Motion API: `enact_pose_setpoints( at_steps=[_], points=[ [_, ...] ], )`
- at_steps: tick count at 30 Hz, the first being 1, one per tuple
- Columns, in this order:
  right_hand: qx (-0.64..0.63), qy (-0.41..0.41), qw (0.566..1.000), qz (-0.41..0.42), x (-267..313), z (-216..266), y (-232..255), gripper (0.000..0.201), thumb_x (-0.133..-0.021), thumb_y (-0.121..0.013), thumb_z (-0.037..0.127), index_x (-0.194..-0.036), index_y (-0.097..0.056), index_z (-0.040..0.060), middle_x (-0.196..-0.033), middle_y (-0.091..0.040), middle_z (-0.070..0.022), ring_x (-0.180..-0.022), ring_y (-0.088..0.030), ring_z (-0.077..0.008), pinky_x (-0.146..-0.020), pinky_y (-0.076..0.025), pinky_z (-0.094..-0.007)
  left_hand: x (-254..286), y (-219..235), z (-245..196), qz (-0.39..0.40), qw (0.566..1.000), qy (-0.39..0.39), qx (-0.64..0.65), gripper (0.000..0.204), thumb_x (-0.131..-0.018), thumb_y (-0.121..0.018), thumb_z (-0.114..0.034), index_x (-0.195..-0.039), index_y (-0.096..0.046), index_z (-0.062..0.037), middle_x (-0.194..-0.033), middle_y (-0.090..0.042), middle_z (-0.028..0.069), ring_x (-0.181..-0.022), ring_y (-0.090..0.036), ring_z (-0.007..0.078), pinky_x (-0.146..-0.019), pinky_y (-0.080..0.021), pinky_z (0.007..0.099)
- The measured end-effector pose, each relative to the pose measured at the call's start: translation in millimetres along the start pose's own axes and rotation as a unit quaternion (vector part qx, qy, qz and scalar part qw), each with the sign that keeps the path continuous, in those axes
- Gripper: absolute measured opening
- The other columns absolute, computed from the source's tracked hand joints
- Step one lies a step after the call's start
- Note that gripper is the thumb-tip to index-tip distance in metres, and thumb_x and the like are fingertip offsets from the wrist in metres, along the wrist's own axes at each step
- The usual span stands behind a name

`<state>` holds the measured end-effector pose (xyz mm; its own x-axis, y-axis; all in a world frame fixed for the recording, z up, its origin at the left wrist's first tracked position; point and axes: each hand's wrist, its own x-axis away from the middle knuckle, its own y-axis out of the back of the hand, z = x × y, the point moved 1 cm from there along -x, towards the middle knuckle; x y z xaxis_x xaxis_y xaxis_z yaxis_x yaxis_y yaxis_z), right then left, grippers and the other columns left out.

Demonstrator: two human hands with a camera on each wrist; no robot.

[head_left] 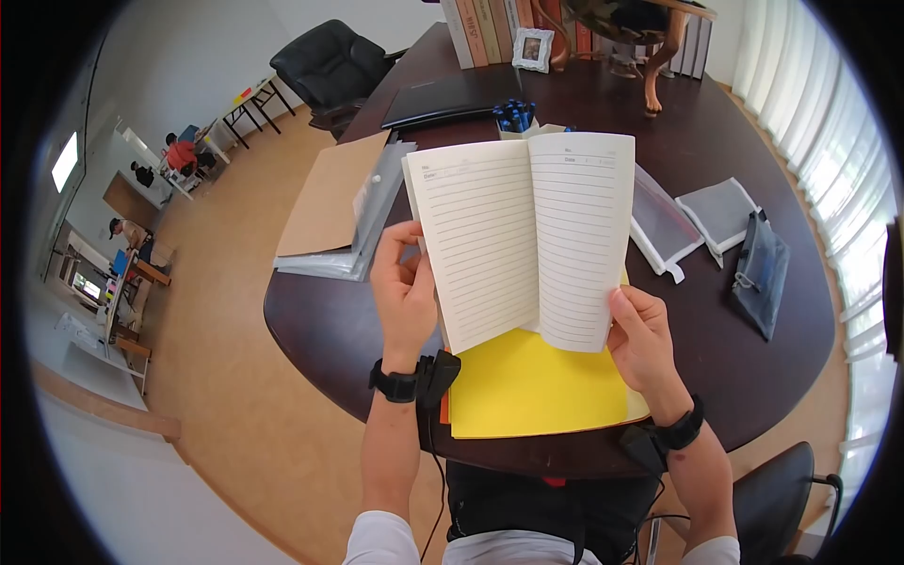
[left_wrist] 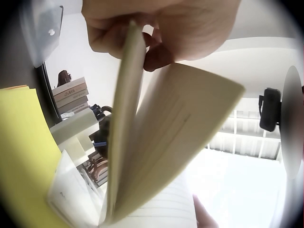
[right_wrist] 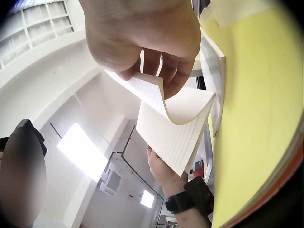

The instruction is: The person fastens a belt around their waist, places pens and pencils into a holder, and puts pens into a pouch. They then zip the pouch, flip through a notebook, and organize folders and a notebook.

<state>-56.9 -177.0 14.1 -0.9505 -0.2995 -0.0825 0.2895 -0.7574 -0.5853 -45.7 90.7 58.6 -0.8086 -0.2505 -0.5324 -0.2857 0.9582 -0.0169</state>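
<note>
An open notebook [head_left: 480, 235] with lined pages is held up over the desk between both hands. My left hand [head_left: 405, 292] grips its left edge, thumb on the front and fingers behind. On the other side my right hand [head_left: 642, 339] pinches the right edge near the lower corner, thumb on the page. The left wrist view shows the left hand [left_wrist: 175, 28] over the parted pages [left_wrist: 166, 128]. In the right wrist view the right-hand pages [right_wrist: 147, 90] curve in the right hand's hold. Below the notebook lies a yellow folder-like sheet [head_left: 537, 391], partly hidden by it.
A brown folder with clear sleeves [head_left: 330, 198] lies at the left edge. Zip pouches [head_left: 720, 212] and a dark pouch [head_left: 763, 273] lie right. Behind the notebook are blue pens [head_left: 515, 116], a flat black object [head_left: 452, 97], a photo frame [head_left: 533, 49] and books [head_left: 485, 33].
</note>
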Motion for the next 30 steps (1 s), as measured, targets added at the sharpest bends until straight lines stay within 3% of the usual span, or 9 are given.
enact_pose_setpoints(
  at_steps=[3, 6, 9, 12, 18, 27, 30],
  points=[
    [0.021, 0.016, 1.000, 0.001, 0.2, -0.9, 3.7, 0.027, -0.103, -0.054, 0.011, -0.118, -0.065, -0.0084, -0.107, -0.071, -0.0132, -0.095, -0.068, -0.0169, -0.087, -0.055, -0.0327, 2.8, 1.5, 2.0, 0.020, 0.999, 0.025, 0.020, 0.017, -0.100, -0.050, -0.005, -0.111, -0.062, 0.0008, -0.083, -0.062, -0.0018, -0.067, -0.052, 0.0015, -0.056, -0.038, 0.0175],
    [0.055, 0.034, 0.998, 0.019, 1.4, 1.5, 7.3, 0.026, -0.101, -0.054, 0.008, -0.118, -0.065, -0.0085, -0.106, -0.071, -0.0125, -0.095, -0.068, -0.0157, -0.087, -0.054, -0.0312, 2.7, 4.0, 0.3, 0.009, 0.999, 0.029, 0.029, 0.024, -0.104, -0.047, -0.016, -0.102, -0.066, -0.0005, -0.069, -0.052, -0.0085, -0.058, -0.037, -0.0010, -0.052, -0.026, 0.0181],
    [0.077, 0.055, 0.995, 0.028, 2.2, 5.6, 6.8, 0.025, -0.099, -0.055, 0.004, -0.119, -0.063, -0.0083, -0.108, -0.071, -0.0110, -0.097, -0.066, -0.0142, -0.088, -0.052, -0.0290, 3.3, 3.0, 1.3, 0.012, 0.999, 0.010, 0.031, 0.030, -0.106, -0.046, -0.023, -0.100, -0.067, -0.0020, -0.066, -0.044, -0.0108, -0.056, -0.029, -0.0006, -0.051, -0.020, 0.0191],
    [0.112, 0.094, 0.989, 0.009, 0.9, 10.8, -3.1, 0.023, -0.099, -0.054, 0.002, -0.118, -0.062, -0.0074, -0.109, -0.070, -0.0095, -0.099, -0.065, -0.0123, -0.090, -0.049, -0.0269, 3.1, 6.3, 0.8, 0.037, 0.998, 0.009, 0.047, 0.022, -0.105, -0.050, -0.017, -0.098, -0.061, 0.0001, -0.069, -0.056, -0.0053, -0.058, -0.040, -0.0011, -0.053, -0.029, 0.0191],
    [0.165, 0.139, 0.976, -0.023, 1.3, 14.0, 0.6, 0.020, -0.102, -0.053, 0.006, -0.116, -0.062, -0.0062, -0.103, -0.069, -0.0057, -0.095, -0.062, -0.0080, -0.087, -0.048, -0.0248, 2.7, 1.0, 0.6, 0.028, 0.999, 0.005, 0.016, 0.011, -0.101, -0.056, -0.008, -0.097, -0.059, 0.0017, -0.079, -0.066, 0.0038, -0.070, -0.058, 0.0038, -0.061, -0.042, 0.0196],
    [0.099, 0.107, 0.989, -0.018, 0.9, 21.5, 5.2, 0.019, -0.102, -0.055, 0.009, -0.110, -0.064, -0.0061, -0.099, -0.070, -0.0063, -0.089, -0.065, -0.0099, -0.083, -0.051, -0.0264, 3.4, 3.9, -3.4, 0.034, 0.998, 0.016, 0.045, 0.018, -0.103, -0.051, -0.011, -0.093, -0.058, 0.0016, -0.077, -0.064, 0.0012, -0.067, -0.054, 0.0016, -0.060, -0.040, 0.0192],
    [0.088, 0.097, 0.991, -0.001, 0.5, 22.7, 6.3, 0.017, -0.101, -0.056, 0.007, -0.108, -0.065, -0.0060, -0.099, -0.070, -0.0074, -0.089, -0.066, -0.0115, -0.085, -0.052, -0.0277, 2.9, 0.0, -2.9, 0.015, 0.999, 0.007, 0.037, 0.021, -0.104, -0.051, -0.016, -0.091, -0.061, -0.0023, -0.069, -0.053, -0.0078, -0.057, -0.036, -0.0021, -0.050, -0.026, 0.0172]
  ],
)
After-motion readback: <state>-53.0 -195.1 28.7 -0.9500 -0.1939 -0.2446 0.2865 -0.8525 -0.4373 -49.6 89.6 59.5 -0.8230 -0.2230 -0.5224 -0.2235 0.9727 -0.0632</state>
